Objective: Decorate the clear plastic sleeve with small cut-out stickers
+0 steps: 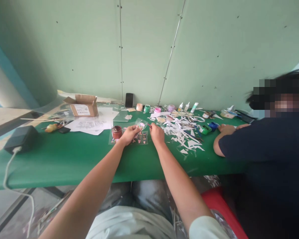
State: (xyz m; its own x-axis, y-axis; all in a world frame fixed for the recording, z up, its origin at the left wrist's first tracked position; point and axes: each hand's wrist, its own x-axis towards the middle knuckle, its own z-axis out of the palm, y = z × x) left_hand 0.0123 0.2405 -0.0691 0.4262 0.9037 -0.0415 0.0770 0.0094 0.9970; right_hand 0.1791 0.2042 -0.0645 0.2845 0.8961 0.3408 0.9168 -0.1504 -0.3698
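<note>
My left hand [130, 134] is closed on a small clear plastic piece [142, 123] with a pink and white figure on it. Just to its right, my right hand [157, 134] is closed around a thin dark stick-like tool [149, 125], whose tip is too small to make out. Under and beside my left hand lies a clear sheet [145, 138] bearing several small coloured pieces. An open jar of reddish-brown paint [116, 131] stands at that sheet's left end, close to my left wrist.
White paper scraps [186, 127] spread to the right. Paint jars [147, 108], glue bottles [186, 106] and a phone [129, 100] line the wall. Leftward are printed sheets [87, 124], a cardboard box [83, 108] and a black power adapter [22, 139]. A co-worker [264, 142] leans over the table at right.
</note>
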